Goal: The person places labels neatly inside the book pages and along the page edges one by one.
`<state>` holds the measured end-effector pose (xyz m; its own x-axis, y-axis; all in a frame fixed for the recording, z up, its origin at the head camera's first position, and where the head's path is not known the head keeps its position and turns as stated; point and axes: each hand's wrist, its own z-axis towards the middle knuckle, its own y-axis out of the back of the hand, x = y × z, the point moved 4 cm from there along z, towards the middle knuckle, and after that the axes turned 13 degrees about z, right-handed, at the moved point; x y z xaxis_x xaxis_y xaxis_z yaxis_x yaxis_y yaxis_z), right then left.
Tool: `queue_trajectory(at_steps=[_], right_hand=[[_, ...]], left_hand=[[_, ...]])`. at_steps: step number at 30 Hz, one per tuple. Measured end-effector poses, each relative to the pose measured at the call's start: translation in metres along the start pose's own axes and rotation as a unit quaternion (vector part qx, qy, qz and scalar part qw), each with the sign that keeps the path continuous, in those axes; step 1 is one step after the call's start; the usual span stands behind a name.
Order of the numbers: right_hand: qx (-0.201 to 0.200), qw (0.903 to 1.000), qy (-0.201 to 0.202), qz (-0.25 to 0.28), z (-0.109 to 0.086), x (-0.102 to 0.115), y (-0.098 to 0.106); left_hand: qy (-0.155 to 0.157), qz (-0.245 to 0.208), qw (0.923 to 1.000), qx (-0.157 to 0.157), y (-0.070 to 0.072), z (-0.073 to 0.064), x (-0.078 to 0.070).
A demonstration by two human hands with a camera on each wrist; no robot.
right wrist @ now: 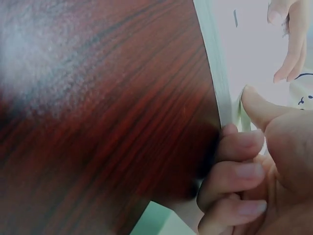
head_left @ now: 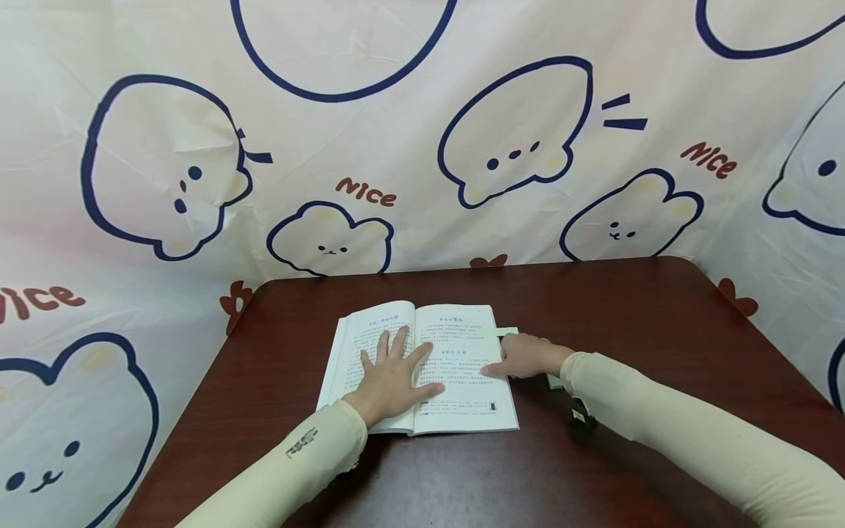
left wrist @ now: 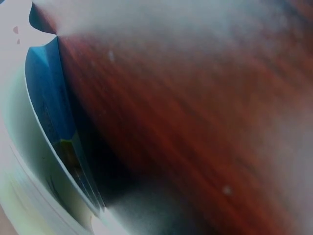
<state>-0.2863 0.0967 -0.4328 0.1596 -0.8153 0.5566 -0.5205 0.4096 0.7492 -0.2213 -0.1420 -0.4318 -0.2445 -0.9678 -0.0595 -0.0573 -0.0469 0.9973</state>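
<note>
An open book [head_left: 455,396] with printed text lies on the dark table. Spread across its left page and centre fold, my left hand [head_left: 389,385] presses the pages flat. My right hand [head_left: 528,356] is at the book's right edge, thumb extended over the page and the other fingers curled at the edge, gripping it. A pale green sticky tab [head_left: 505,331] juts past that edge, just beyond the right hand. In the left wrist view, the book's blue cover [left wrist: 46,88] shows under the curved pages. The right index fingertip is hidden in the head view.
A light green block-like item [right wrist: 159,220], partly hidden by the right wrist in the head view, lies on the table [head_left: 634,308] right of the book. A cloth curtain [head_left: 409,147] with cartoon drawings hangs behind the table.
</note>
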Motion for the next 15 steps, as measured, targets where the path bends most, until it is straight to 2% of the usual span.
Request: queue_trajectory(at_steps=[4, 15], right_hand=[[0.008, 0.9998, -0.006, 0.017, 0.0012, -0.0033, -0.0009], [0.021, 0.9982, 0.01, 0.056, -0.0032, -0.0044, -0.0001]], left_hand=[[0.0, -0.002, 1.0, -0.001, -0.0002, 0.0003, -0.0002], [0.004, -0.009, 1.0, -0.002, -0.0007, 0.0007, 0.0002]])
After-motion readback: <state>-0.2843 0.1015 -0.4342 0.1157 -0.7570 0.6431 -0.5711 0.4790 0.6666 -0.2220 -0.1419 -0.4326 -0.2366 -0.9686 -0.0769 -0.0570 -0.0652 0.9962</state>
